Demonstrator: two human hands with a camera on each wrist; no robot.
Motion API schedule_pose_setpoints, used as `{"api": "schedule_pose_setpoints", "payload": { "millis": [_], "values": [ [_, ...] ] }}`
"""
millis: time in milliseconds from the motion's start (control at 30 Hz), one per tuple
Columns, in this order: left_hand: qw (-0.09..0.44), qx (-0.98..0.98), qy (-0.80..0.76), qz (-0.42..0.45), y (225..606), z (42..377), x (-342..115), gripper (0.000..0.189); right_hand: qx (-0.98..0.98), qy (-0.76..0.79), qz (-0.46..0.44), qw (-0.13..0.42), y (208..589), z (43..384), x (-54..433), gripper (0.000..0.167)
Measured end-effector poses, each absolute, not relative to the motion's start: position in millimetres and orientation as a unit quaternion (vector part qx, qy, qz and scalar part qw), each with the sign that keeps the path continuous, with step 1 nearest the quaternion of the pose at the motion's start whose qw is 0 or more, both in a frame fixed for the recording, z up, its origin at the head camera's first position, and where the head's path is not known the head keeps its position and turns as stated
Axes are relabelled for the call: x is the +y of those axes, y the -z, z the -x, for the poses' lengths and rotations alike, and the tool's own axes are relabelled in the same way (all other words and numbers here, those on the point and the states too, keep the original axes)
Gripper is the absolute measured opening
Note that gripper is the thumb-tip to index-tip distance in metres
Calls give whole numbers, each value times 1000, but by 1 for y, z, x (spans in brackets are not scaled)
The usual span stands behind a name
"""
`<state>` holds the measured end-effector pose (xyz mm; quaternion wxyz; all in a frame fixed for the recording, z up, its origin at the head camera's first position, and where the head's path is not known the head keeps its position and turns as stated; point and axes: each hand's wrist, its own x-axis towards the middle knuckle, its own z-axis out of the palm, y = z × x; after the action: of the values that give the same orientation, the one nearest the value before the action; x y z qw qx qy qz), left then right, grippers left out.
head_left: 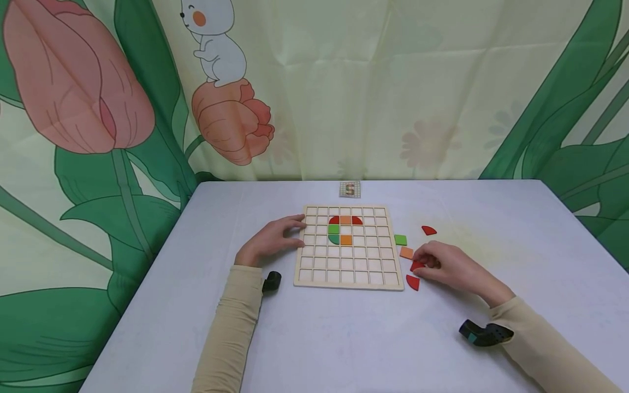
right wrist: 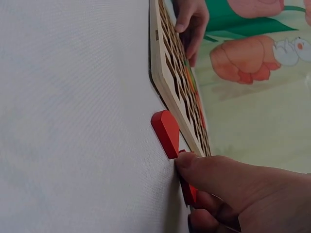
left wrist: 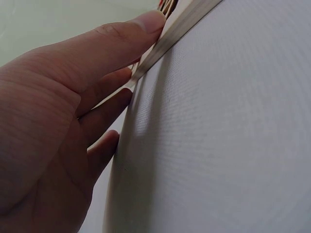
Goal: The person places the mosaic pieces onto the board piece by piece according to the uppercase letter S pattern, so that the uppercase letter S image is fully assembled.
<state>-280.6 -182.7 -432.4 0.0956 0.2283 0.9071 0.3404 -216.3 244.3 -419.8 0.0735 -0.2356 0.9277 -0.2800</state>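
My left hand (head_left: 270, 239) rests at the left edge of a wooden grid board (head_left: 347, 262), its fingers extended and its thumb touching the rim. Red quarter-round tiles, orange square tiles (head_left: 346, 240), a green square tile (head_left: 334, 229) and a dark green quarter-round tile (head_left: 334, 239) sit in the board's upper cells. To the right of the board, my right hand (head_left: 454, 267) pinches a red quarter-round tile (right wrist: 187, 191) between thumb and fingers, close to the tabletop. Another red quarter-round tile (right wrist: 166, 133) lies beside it, by the board's corner.
A loose green square tile (head_left: 400, 240), an orange square tile (head_left: 406, 252) and a red quarter-round tile (head_left: 428, 230) lie right of the board. Behind it is a small patterned card (head_left: 350, 189). A printed curtain (head_left: 344, 109) hangs behind the white table (head_left: 344, 338).
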Motion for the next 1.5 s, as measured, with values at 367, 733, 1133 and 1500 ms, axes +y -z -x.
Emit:
{"api": "schedule_pose_setpoints", "payload": {
  "millis": [367, 733, 1133, 1500],
  "values": [
    [98, 908, -340, -225, 432, 280, -182, 53, 926, 276, 252, 47, 422, 216, 242, 25],
    [100, 907, -345, -220, 430, 280, -182, 52, 926, 282, 245, 57, 420, 218, 241, 19],
    [100, 908, -344, -218, 434, 281, -183, 53, 919, 264, 273, 106, 416, 220, 246, 22],
    [103, 908, -345, -215, 432, 280, -181, 53, 898, 253, 353, 69, 414, 218, 249, 25]
  ]
}}
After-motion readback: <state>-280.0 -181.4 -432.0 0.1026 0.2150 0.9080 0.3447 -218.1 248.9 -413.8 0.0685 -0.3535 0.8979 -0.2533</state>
